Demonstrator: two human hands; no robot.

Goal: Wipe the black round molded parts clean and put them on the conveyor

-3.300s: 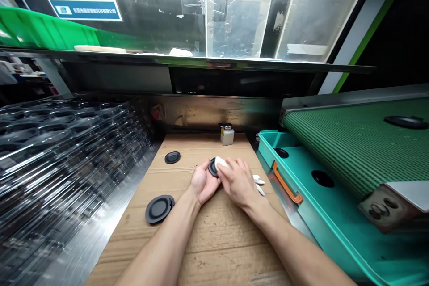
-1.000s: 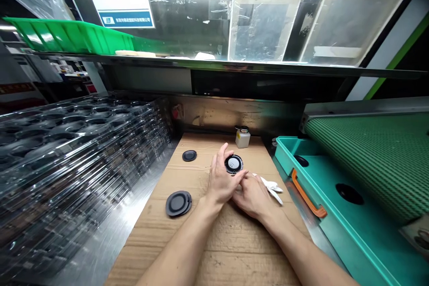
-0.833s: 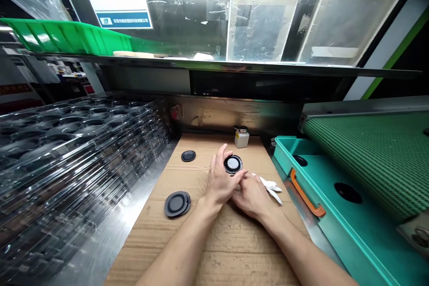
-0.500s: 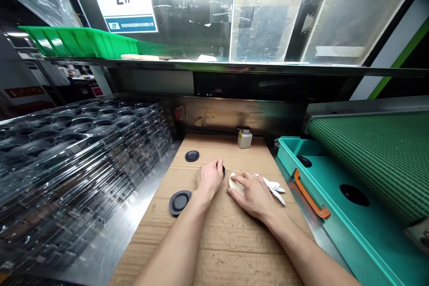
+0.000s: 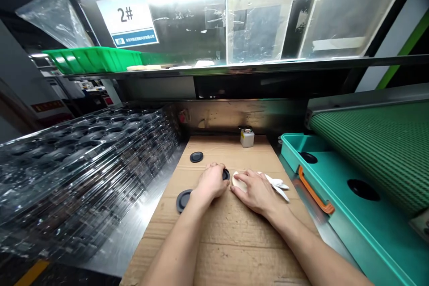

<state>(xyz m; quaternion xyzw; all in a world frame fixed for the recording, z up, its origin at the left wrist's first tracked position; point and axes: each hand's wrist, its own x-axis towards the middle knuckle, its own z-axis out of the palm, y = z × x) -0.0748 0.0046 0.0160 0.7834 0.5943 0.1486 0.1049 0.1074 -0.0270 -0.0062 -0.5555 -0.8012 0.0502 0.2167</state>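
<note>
Brown cardboard [image 5: 228, 250] is lying on the shiny bench [image 5: 130, 232], its right edge running beside a blue-green bin [image 5: 351, 234]. Near the cardboard's middle, my left hand [image 5: 210, 183] is pinching a small black disc [image 5: 225, 174] between thumb and fingers. My right hand [image 5: 255, 191] is holding a pale pad [image 5: 238, 182] just beside it — fingers bending over the top. Another black disc [image 5: 196, 157] is lying toward the far left corner — a bigger disc [image 5: 182, 200] is sitting near the left edge.

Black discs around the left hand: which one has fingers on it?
The middle disc, beside the pale pad: the left hand has its fingers on it. The back disc lies apart; the front disc shows beside the left wrist.
</note>
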